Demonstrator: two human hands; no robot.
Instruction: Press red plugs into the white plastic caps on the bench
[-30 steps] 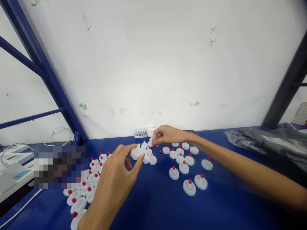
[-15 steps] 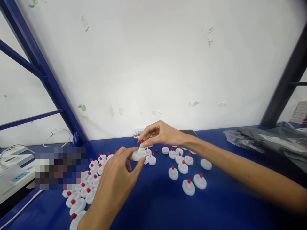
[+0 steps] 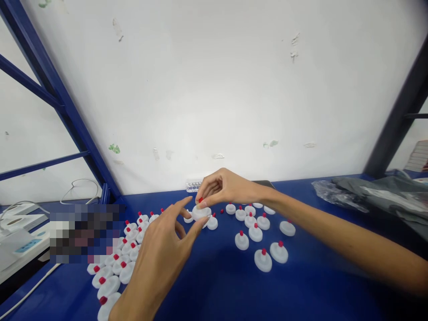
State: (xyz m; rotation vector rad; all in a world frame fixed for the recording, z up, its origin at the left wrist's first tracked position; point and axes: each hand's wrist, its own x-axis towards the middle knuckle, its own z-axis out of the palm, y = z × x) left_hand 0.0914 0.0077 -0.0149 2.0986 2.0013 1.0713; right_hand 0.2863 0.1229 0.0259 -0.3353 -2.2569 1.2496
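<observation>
A white round lid with a small red tip (image 3: 199,213) is pinched at its top between the thumb and fingers of my right hand (image 3: 224,189). Just left of it, my left hand (image 3: 170,234) has thumb and index finger spread apart, the thumb close to the lid's lower rim. I cannot tell whether the thumb touches it. Beneath and behind the held lid are a few more white lids, one with a red tip (image 3: 212,222). A loose red tip (image 3: 221,211) lies on the blue table (image 3: 214,276) to the right.
Many red-tipped white lids (image 3: 109,287) stand in close rows on the left, and several more (image 3: 255,232) are scattered on the right. A clear plastic bag (image 3: 329,196) and grey sheeting (image 3: 368,196) lie at the right. Power strips (image 3: 26,245) sit at far left, beside a blue frame (image 3: 67,107).
My left fingers have let go of the lid's rim and spread apart. My right hand keeps the lid, which has shifted slightly to the right.
</observation>
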